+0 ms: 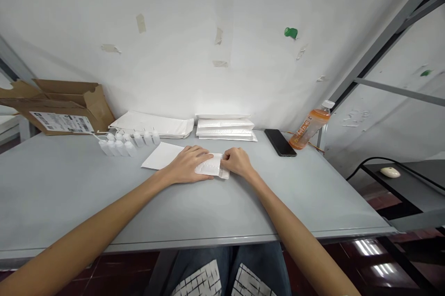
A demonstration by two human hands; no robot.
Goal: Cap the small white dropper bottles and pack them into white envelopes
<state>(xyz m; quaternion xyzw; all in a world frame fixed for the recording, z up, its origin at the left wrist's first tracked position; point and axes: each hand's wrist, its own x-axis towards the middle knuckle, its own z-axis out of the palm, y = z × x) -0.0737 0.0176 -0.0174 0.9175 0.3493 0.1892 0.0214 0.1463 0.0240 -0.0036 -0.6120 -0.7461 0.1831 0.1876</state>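
Note:
My left hand (187,165) lies on the left part of a folded white padded packet (208,165), its fingers reaching across the bubbled surface. From the right, my right hand (237,162) grips the packet's other end with curled fingers. The hands nearly meet and hide much of the packet. Under and left of my left hand, a flat white sheet or envelope (162,155) lies on the grey table (243,203). Several small white plastic bottles (118,144) stand in rows further left, beyond reach of my fingertips.
Behind my hands lie white padded mailers in two piles (225,128) (153,124). A black phone (280,142) and an orange drink bottle (309,125) sit at the back right. An open cardboard box (59,106) stands back left, against a white wall (208,22).

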